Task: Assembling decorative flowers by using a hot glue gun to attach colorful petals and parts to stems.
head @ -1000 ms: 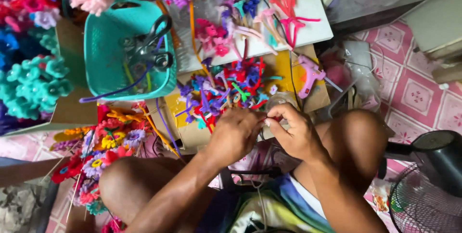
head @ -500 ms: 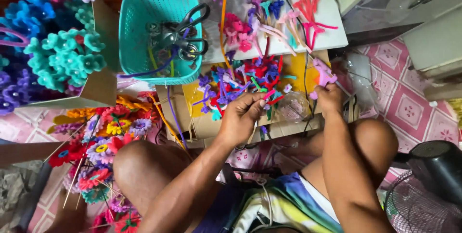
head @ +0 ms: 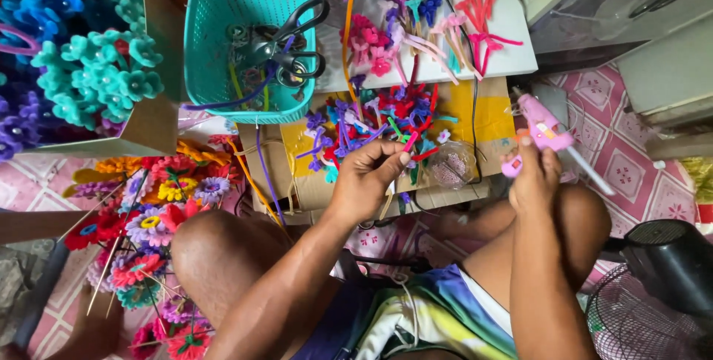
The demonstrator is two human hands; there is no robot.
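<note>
Left hand (head: 365, 179) is over the cardboard sheet (head: 297, 174), fingers pinched shut on a small pink pipe-cleaner piece (head: 411, 139). Piece sticks out past the fingertips, right at the near edge of the pile of loose pipe-cleaner bits (head: 379, 118). Exact shape of the piece is too small to tell, probably a short bent stem.

Right hand (head: 533, 174) is clamped around the grip of a pink glue gun (head: 546, 126), held out to the right above the right knee. Gun body points up and left; white glue stick juts out the back, down and right. Hands are well apart, the clear plastic cup of beads (head: 451, 164) sits between them on the cardboard.

Around it:
- Teal plastic basket (head: 212, 48) at the upper left of the cardboard, black scissors (head: 293, 40) lying inside with handles toward the right rim.
- White board (head: 512, 48) beyond the pile, carrying pink and purple finished stems.
- Cardboard box with teal and blue pipe-cleaner flowers (head: 96, 78) far left.
- Bunch of mixed red, yellow and purple flowers on sticks (head: 148, 219) on the floor beside the left knee.
- Black fan (head: 661, 286) at the lower right, on the pink patterned floor.
</note>
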